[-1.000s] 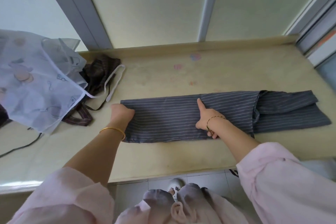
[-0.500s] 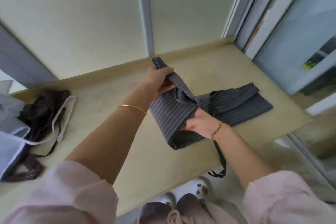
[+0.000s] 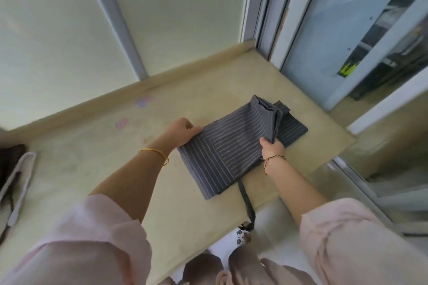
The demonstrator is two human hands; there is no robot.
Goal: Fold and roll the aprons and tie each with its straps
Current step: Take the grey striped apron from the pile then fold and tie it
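A grey pinstriped apron (image 3: 231, 148) lies folded over on itself near the right end of the beige counter (image 3: 97, 169). My left hand (image 3: 181, 132) grips its far left edge, fingers curled round the cloth. My right hand (image 3: 271, 147) pinches the folded layers on the right side, where the fabric stands up in a ridge. A dark strap (image 3: 246, 201) from the apron hangs over the counter's front edge.
A dark brown apron with a white strap (image 3: 16, 183) lies at the counter's far left. A wall with grey frames runs behind the counter. A glass sliding door (image 3: 347, 37) stands to the right. The counter's right edge is close to the apron.
The long strip of apron has been lifted from its left end and folded over onto its right half. Both hands moved right with it, and my view turned right.
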